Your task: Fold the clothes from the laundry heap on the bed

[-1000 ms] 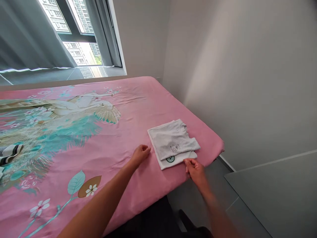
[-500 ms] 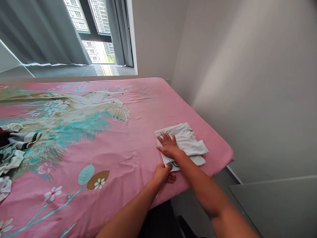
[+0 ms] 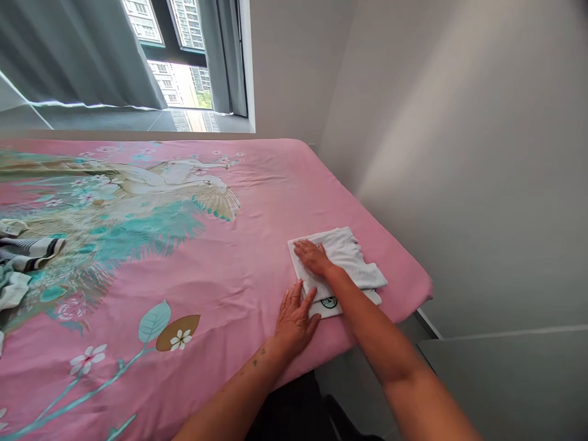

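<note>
A white folded shirt [image 3: 351, 260] lies near the right corner of the bed, with a dark round print showing at its near edge. My right hand [image 3: 313, 257] rests flat on top of it, toward its left side, fingers stretched out. My left hand [image 3: 295, 315] is spread with its palm down at the shirt's near left corner. Its fingers lie along the edge, partly over the pink sheet, and hold nothing.
A pink bed sheet [image 3: 229, 269] with bird and flower patterns covers the bed. Crumpled clothes [image 3: 22, 257] lie at the left edge of view. A wall [image 3: 459, 184] stands to the right, and grey curtains [image 3: 87, 55] hang by the window behind.
My left hand has let go of the shirt's near corner and opened out flat beside it. My right hand has shifted slightly while staying on the shirt. The view has tilted a little.
</note>
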The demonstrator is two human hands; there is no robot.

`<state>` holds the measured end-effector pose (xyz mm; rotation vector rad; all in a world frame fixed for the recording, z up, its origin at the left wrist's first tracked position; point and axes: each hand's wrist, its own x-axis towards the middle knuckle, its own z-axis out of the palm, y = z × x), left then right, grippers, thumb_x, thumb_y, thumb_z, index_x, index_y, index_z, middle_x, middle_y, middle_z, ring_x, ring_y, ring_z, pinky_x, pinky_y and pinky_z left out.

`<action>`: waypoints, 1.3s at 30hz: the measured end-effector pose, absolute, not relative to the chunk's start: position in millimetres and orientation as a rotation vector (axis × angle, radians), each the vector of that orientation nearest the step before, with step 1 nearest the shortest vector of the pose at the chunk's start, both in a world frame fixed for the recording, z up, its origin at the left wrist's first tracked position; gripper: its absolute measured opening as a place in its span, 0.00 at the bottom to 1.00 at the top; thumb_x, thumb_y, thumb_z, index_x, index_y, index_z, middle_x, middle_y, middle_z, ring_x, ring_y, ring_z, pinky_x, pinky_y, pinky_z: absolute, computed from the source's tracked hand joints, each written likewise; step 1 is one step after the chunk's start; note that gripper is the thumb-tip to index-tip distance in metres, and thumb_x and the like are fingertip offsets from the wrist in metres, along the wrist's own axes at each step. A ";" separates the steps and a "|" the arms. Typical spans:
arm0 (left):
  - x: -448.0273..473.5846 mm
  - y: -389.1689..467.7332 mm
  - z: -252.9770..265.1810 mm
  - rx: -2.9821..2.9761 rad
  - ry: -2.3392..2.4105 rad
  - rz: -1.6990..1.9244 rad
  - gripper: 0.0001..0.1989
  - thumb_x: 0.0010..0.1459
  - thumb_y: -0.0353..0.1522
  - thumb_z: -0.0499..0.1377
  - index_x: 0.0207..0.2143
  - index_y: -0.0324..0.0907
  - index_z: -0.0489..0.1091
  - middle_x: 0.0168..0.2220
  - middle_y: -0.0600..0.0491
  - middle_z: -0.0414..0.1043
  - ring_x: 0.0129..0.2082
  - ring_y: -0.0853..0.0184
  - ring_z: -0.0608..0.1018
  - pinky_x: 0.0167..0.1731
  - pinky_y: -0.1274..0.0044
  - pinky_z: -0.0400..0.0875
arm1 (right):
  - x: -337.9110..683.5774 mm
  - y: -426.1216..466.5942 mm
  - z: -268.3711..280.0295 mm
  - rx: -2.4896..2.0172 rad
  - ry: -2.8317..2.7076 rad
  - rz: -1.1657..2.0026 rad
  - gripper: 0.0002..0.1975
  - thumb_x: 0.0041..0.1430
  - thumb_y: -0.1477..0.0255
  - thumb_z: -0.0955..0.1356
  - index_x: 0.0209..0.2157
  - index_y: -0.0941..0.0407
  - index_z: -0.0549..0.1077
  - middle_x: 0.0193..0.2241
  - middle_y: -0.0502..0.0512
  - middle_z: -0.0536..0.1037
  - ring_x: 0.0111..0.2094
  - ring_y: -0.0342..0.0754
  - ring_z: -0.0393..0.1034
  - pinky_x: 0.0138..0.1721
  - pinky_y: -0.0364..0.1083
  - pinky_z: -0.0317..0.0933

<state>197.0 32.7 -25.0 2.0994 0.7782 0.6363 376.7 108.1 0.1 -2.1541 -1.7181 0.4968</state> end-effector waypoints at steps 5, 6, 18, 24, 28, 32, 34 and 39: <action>191.4 35.9 -31.5 1.686 0.910 0.732 0.27 0.52 0.36 0.61 0.55 0.44 0.64 0.60 0.44 0.60 0.61 0.56 0.61 0.61 0.65 0.52 | 460.2 41.8 13.9 -2.020 -1.010 -0.051 0.29 0.57 0.54 0.61 0.51 0.61 0.68 0.54 0.65 0.68 0.57 0.54 0.59 0.59 0.53 0.49; 191.8 38.2 -28.2 1.583 0.960 0.717 0.26 0.52 0.37 0.62 0.54 0.43 0.65 0.58 0.44 0.62 0.59 0.57 0.64 0.59 0.66 0.55 | 475.9 22.5 13.1 -2.067 -0.835 -0.007 0.31 0.53 0.52 0.64 0.49 0.62 0.69 0.52 0.66 0.69 0.55 0.57 0.61 0.57 0.54 0.53; 238.9 86.5 2.3 0.892 0.911 0.305 0.13 0.49 0.35 0.65 0.35 0.36 0.71 0.34 0.44 0.77 0.28 0.66 0.78 0.29 0.77 0.74 | 507.6 -27.6 11.5 -1.610 -0.489 1.404 0.27 0.45 0.62 0.74 0.47 0.57 0.71 0.42 0.59 0.78 0.42 0.53 0.73 0.45 0.51 0.67; 242.0 94.2 7.6 0.771 0.926 0.214 0.18 0.49 0.37 0.65 0.41 0.40 0.67 0.36 0.46 0.75 0.32 0.61 0.79 0.31 0.68 0.77 | 495.9 -27.1 13.8 -1.387 -0.514 1.447 0.27 0.43 0.66 0.73 0.48 0.58 0.70 0.44 0.60 0.77 0.42 0.54 0.73 0.47 0.53 0.66; 247.3 89.2 23.4 0.941 0.886 0.329 0.26 0.45 0.31 0.65 0.48 0.46 0.64 0.37 0.52 0.73 0.26 0.68 0.76 0.25 0.74 0.74 | 492.2 -30.9 22.2 -1.356 -0.587 1.265 0.28 0.40 0.69 0.74 0.47 0.59 0.71 0.42 0.61 0.78 0.41 0.56 0.74 0.44 0.53 0.67; 258.9 74.2 33.2 1.013 0.776 0.469 0.27 0.46 0.32 0.63 0.51 0.47 0.63 0.38 0.52 0.72 0.26 0.70 0.75 0.22 0.78 0.72 | 509.6 -45.5 33.6 -1.351 -0.634 1.152 0.28 0.43 0.66 0.73 0.48 0.59 0.70 0.42 0.62 0.77 0.40 0.57 0.73 0.43 0.53 0.67; 262.8 64.9 26.8 1.000 0.802 0.453 0.29 0.46 0.33 0.63 0.52 0.46 0.62 0.38 0.51 0.72 0.27 0.69 0.75 0.21 0.78 0.72 | 520.1 -55.5 31.3 -1.444 -0.658 1.183 0.28 0.44 0.64 0.73 0.48 0.59 0.70 0.44 0.63 0.76 0.42 0.58 0.73 0.44 0.54 0.67; 256.3 40.4 -5.4 0.931 0.916 0.408 0.36 0.49 0.37 0.64 0.57 0.43 0.53 0.42 0.46 0.71 0.28 0.66 0.77 0.20 0.76 0.74 | 520.3 -65.6 22.8 -2.125 -0.703 0.464 0.29 0.47 0.59 0.70 0.49 0.61 0.68 0.51 0.68 0.69 0.52 0.60 0.64 0.53 0.58 0.58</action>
